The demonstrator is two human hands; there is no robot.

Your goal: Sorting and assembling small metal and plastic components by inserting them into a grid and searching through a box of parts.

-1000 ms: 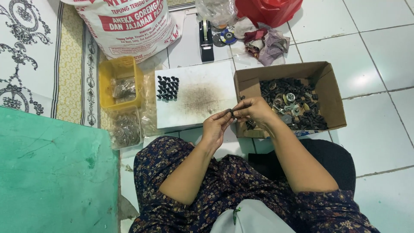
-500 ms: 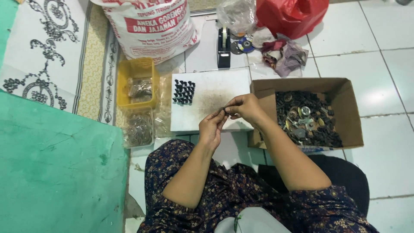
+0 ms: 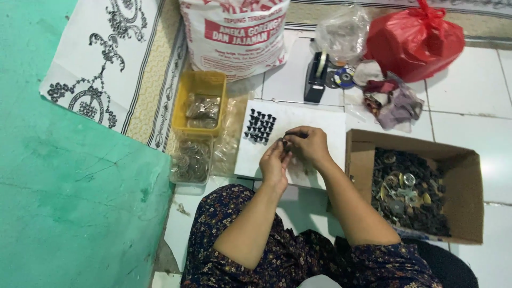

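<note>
The white board [image 3: 320, 120] has bare surface behind and to the right of the hands, while its left part is taken by a cluster of small black pieces [image 3: 260, 127]. To the right a cardboard box [image 3: 469, 176] with raised walls stands just beside the board, its top open for reaching in; to the left a yellow tray [image 3: 181, 106] and a clear tub [image 3: 191, 160] block the way. Behind the board stand a sack [image 3: 234, 32], a tape dispenser [image 3: 316, 77] and a red bag [image 3: 413, 40], with bare tile at far right.
</note>
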